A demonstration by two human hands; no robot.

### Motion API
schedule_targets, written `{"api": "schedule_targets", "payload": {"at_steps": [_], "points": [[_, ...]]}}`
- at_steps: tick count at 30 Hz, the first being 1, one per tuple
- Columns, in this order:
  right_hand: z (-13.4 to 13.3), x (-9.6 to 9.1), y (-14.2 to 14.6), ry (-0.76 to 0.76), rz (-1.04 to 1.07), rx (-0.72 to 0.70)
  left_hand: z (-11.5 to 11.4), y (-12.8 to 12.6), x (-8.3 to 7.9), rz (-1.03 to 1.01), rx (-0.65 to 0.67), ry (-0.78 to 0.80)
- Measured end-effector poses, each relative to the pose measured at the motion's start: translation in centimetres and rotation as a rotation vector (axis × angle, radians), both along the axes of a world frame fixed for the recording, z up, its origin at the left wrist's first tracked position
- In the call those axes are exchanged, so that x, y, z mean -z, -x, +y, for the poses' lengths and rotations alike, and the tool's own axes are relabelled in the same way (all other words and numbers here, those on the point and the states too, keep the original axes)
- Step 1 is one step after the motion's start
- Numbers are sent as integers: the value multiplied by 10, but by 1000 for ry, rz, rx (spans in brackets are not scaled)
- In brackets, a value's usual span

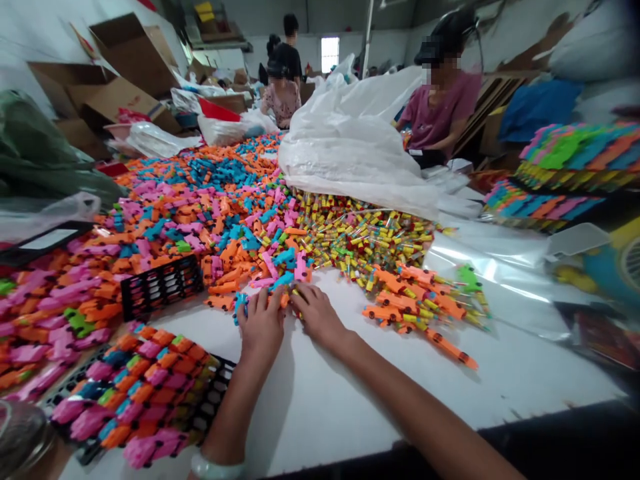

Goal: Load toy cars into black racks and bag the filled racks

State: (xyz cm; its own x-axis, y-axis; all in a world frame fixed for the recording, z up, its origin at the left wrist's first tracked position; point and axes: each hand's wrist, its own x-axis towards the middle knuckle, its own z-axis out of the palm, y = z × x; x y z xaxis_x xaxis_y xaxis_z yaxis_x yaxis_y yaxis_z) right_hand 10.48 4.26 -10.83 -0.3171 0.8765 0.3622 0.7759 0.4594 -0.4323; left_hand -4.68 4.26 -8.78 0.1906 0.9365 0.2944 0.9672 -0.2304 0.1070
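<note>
My left hand (263, 327) is at the near edge of the heap, fingers bent, with a small orange toy car (285, 298) partly showing at its thumb and fingertips. A blue toy car (241, 305) lies against its outer fingers. Close beside it, my right hand (320, 319) has its fingers curled over a small yellow-ended tube (296, 292), mostly hidden. Beyond both hands spread loose pink, orange and blue toy cars (220, 220) and a heap of clear tubes with yellow ends (370, 233). Right of my right hand lie orange cars with tubes attached (400, 300).
A black tray (217, 383) filled with upright toy cars stands at the near left; an empty black rack (163, 287) leans in the heap. A white plastic sack (355, 147) lies across the table. Filled trays (575, 157) are stacked right. A co-worker (440, 107) sits across.
</note>
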Motion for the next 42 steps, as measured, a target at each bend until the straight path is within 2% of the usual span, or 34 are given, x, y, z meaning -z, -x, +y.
{"api": "schedule_targets", "payload": {"at_steps": [5, 8, 10, 12, 16, 20, 24, 26, 28, 30, 32, 34, 37, 40, 42], "points": [[-24, 3, -29, -7, 118, -109, -36, 14, 12, 0, 78, -26], [-32, 6, -42, -11, 254, -203, -55, 19, 13, 23, 157, -56], [-35, 6, -47, 7, 292, -195, -64, 20, 11, 39, 192, -86], [-35, 3, -47, 30, 236, -106, -69, 20, 9, 53, 211, -113], [-31, -11, -30, 48, -96, 36, -67, 17, 8, 54, 209, -177], [-26, -23, -9, 47, -317, 94, -63, 17, 11, 56, 226, -215], [-26, -23, -8, 41, -348, 84, -66, 16, 11, 63, 229, -222], [-26, -23, -16, 66, -242, 78, -68, 15, 10, 47, 213, -229], [-24, -24, -24, 131, -7, 130, -70, 14, 9, 34, 214, -237], [-18, -27, -28, 260, 277, 212, -69, 15, 10, 27, 228, -250], [-8, -28, -26, 395, 463, 270, -68, 15, 12, 11, 236, -268], [3, -28, -20, 483, 518, 288, -65, 16, 15, -13, 239, -273], [15, -26, -11, 534, 557, 275, -62, 18, 19, -53, 236, -240], [10, -27, -11, 550, 653, 260, -64, 20, 14, -135, 229, -175], [-3, -32, -20, 540, 800, 205, -69, 19, 3, -258, 224, -138]]}}
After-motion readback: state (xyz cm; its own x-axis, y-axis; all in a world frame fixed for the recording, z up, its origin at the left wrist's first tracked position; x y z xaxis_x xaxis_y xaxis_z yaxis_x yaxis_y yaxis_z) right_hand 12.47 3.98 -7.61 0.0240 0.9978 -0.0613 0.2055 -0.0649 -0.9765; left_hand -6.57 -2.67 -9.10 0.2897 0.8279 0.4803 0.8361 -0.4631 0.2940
